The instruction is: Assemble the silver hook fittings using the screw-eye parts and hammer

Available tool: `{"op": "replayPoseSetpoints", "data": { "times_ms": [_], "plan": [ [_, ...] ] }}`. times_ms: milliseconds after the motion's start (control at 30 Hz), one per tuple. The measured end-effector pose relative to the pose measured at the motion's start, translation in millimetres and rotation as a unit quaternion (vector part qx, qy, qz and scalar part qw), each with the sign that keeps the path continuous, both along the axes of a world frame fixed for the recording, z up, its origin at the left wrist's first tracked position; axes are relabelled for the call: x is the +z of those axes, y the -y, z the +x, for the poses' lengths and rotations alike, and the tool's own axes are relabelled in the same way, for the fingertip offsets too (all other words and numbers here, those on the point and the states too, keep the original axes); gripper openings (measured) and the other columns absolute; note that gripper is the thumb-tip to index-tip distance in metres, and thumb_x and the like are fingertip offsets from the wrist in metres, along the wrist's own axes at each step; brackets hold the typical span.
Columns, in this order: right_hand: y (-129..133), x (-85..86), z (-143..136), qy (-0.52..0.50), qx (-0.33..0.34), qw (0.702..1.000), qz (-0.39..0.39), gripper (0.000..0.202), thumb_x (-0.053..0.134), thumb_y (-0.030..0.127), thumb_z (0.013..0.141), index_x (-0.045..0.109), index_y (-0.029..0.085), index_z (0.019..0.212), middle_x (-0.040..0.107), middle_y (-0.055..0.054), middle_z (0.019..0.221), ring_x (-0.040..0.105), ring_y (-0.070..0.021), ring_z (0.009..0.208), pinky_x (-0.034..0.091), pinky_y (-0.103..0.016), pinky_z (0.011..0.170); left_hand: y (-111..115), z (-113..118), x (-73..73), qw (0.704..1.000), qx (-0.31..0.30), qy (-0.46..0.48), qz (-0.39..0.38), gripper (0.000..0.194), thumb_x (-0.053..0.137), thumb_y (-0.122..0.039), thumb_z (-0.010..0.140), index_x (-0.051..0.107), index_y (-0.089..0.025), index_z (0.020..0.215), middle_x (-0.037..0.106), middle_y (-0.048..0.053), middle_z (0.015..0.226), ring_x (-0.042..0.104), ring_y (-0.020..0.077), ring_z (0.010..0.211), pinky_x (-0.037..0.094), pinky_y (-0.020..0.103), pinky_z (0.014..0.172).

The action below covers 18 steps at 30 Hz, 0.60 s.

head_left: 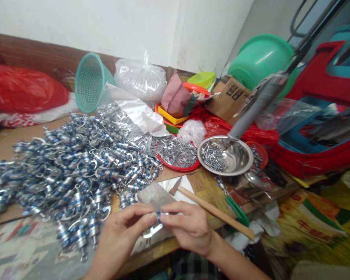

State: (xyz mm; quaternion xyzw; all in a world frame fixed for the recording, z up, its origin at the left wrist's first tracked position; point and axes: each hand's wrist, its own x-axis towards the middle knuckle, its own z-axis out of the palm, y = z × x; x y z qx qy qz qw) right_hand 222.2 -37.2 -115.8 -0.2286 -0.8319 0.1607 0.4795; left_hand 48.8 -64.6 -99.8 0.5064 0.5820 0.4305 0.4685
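My left hand (128, 227) and my right hand (189, 225) meet at the table's front edge, both closed on one small blue and silver metal part (154, 230). A curved silver piece of it sticks out below the fingertips. Just behind my hands lies a flat grey metal plate (156, 194). To the left spreads a big heap of blue and silver metal parts (84, 171). A hammer with a wooden handle (218, 214) lies beside my right hand, its head end near the plate.
A red tray (182, 168) holds small metal strips; a steel bowl (240, 155) beside it holds pins. A grey tool (251, 105) slants over the bowl. Behind stand a teal basket (90, 83), a plastic bag (140, 79) and a cardboard box (229, 99). A green-handled tool (237, 210) lies right.
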Motion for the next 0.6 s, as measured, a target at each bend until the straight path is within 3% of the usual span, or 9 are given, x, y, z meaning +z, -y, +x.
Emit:
{"op": "replayPoseSetpoints", "data": {
  "times_ms": [133, 233, 300, 400, 500, 600],
  "plan": [
    [10.2, -0.8, -5.1, -0.027, -0.026, 0.993, -0.114, 0.013, 0.062, 0.016, 0.074, 0.071, 0.01, 0.08, 0.067, -0.01, 0.074, 0.063, -0.0124, 0.064, 0.051, -0.017, 0.058, 8.6, 6.6, -12.2, 0.984, 0.079, 0.132, -0.087, 0.036, 0.076, -0.035, 0.051, 0.071, -0.024, 0.084, 0.075, 0.002, 0.081, 0.066, 0.023, 0.079, 0.053, 0.028, 0.071],
    [1.1, 4.7, -4.2, 0.056, 0.002, 0.98, -0.191, 0.012, 0.064, 0.022, 0.074, 0.072, 0.014, 0.077, 0.067, -0.005, 0.07, 0.063, -0.0107, 0.062, 0.049, -0.016, 0.057, 13.9, 11.0, -21.9, 0.974, 0.121, 0.171, -0.084, 0.055, 0.078, -0.032, 0.049, 0.063, -0.021, 0.1, 0.074, 0.003, 0.086, 0.065, 0.0226, 0.088, 0.053, 0.026, 0.073],
    [-23.1, 8.9, 0.5, 0.164, -0.05, 0.963, -0.206, 0.011, 0.062, 0.024, 0.076, 0.071, 0.018, 0.076, 0.068, -0.001, 0.076, 0.063, -0.0091, 0.07, 0.049, -0.014, 0.064, 13.8, 11.7, -25.2, 0.973, 0.122, 0.174, -0.086, 0.058, 0.076, -0.033, 0.052, 0.059, -0.02, 0.105, 0.072, 0.004, 0.088, 0.063, 0.0224, 0.091, 0.052, 0.026, 0.075],
    [-81.6, 9.5, 13.1, 0.281, -0.275, 0.902, -0.177, 0.022, 0.045, 0.016, 0.087, 0.066, 0.019, 0.096, 0.064, -0.004, 0.102, 0.057, -0.0118, 0.097, 0.043, -0.021, 0.085, 9.3, 9.9, -22.9, 0.974, 0.092, 0.18, -0.103, 0.065, 0.074, -0.036, 0.055, 0.049, -0.023, 0.114, 0.07, 0.003, 0.083, 0.062, 0.0228, 0.093, 0.051, 0.028, 0.077],
    [-137.3, 0.8, 24.8, 0.324, -0.333, 0.863, -0.198, 0.018, 0.05, 0.012, 0.083, 0.065, 0.014, 0.091, 0.063, -0.011, 0.099, 0.056, -0.0211, 0.1, 0.043, -0.034, 0.085, 4.2, 7.5, -15.5, 0.973, 0.071, 0.184, -0.119, 0.066, 0.073, -0.038, 0.056, 0.045, -0.024, 0.114, 0.067, 0.002, 0.078, 0.064, 0.0226, 0.086, 0.051, 0.03, 0.073],
    [-166.6, -8.6, 30.1, 0.349, -0.333, 0.848, -0.218, 0.015, 0.054, 0.022, 0.083, 0.06, 0.014, 0.094, 0.061, -0.007, 0.1, 0.056, -0.0194, 0.095, 0.045, -0.039, 0.083, 1.2, 5.5, -10.9, 0.971, 0.059, 0.195, -0.128, 0.064, 0.073, -0.037, 0.054, 0.045, -0.023, 0.11, 0.065, 0.001, 0.074, 0.065, 0.021, 0.078, 0.051, 0.03, 0.071]
  ]
}}
